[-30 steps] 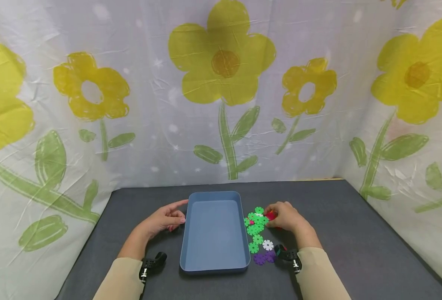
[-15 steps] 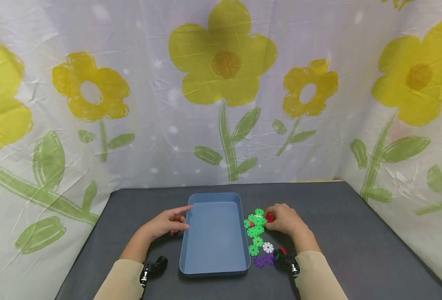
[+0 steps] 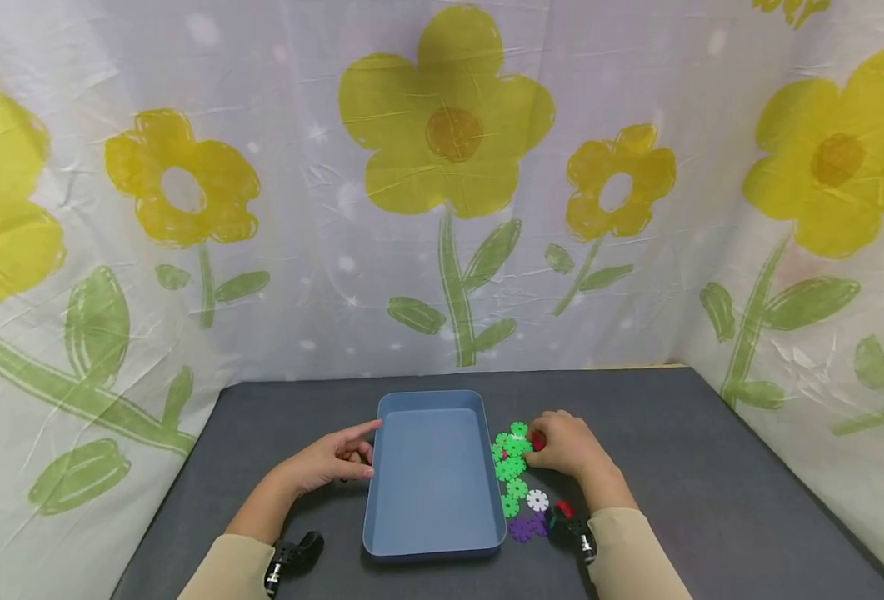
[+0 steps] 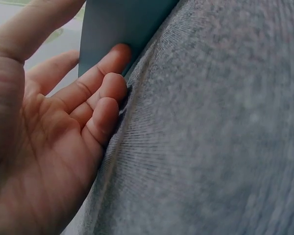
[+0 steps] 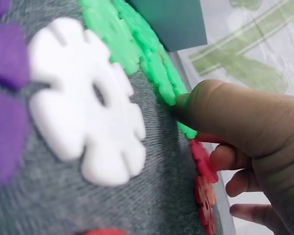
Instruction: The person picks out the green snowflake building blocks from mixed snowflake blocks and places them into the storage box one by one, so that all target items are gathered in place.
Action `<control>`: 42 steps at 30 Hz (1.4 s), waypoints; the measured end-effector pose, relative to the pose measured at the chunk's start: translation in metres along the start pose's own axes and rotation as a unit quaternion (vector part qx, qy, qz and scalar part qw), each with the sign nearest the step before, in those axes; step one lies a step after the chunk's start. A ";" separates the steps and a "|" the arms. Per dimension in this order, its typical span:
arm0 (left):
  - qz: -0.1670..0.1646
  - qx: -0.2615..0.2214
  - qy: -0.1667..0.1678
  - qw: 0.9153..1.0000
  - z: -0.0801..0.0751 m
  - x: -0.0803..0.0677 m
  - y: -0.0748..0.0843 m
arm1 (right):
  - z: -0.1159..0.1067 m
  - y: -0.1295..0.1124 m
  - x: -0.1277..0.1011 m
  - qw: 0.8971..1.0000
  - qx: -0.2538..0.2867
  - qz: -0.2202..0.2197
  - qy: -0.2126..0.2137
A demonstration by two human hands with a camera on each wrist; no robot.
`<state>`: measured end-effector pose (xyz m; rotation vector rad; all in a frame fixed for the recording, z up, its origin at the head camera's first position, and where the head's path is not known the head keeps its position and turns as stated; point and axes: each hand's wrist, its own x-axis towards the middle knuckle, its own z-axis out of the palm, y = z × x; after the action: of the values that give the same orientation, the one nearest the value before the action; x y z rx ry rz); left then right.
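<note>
While the left hand (image 3: 332, 459), with relaxed fingers, is being rested against the blue tray (image 3: 430, 533) on the bench (image 3: 711, 500), a red snowflake piece (image 3: 537, 440) beside the green pieces (image 3: 511, 454) is being pinched by the right hand (image 3: 567, 446).

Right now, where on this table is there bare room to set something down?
The blue tray holds nothing. Grey cloth lies bare behind it up to the curtain, and right of the right hand. It is crowded between tray and right hand, where the snowflake pieces lie.
</note>
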<state>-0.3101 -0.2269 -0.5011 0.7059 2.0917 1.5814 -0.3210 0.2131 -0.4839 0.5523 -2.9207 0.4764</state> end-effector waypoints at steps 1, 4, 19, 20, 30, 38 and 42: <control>-0.002 0.002 0.001 1.000 0.000 0.000 0.000 | 0.001 0.000 0.000 1.000 0.000 -0.001 0.001; -0.003 0.008 0.003 1.000 0.000 0.000 0.000 | 0.002 0.000 0.000 1.000 0.015 0.003 0.000; -0.005 0.030 0.016 0.999 0.000 -0.001 0.001 | 0.005 -0.004 0.002 1.000 0.002 -0.019 0.001; -0.005 0.031 0.018 0.999 0.001 -0.001 0.000 | 0.005 -0.004 0.002 1.000 0.000 -0.019 0.002; -0.008 0.032 0.025 0.999 0.001 0.000 -0.001 | 0.002 -0.006 0.001 0.999 0.033 -0.020 -0.010; -0.001 0.028 0.019 0.999 0.000 -0.001 -0.001 | 0.006 -0.003 0.004 0.999 0.052 0.014 -0.001; -0.002 0.032 0.021 0.999 -0.001 -0.002 0.000 | 0.006 -0.001 0.003 0.998 0.055 0.014 0.001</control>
<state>-0.3090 -0.2284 -0.5010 0.6967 2.1797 1.5468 -0.3237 0.2095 -0.4890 0.5246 -2.9167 0.6440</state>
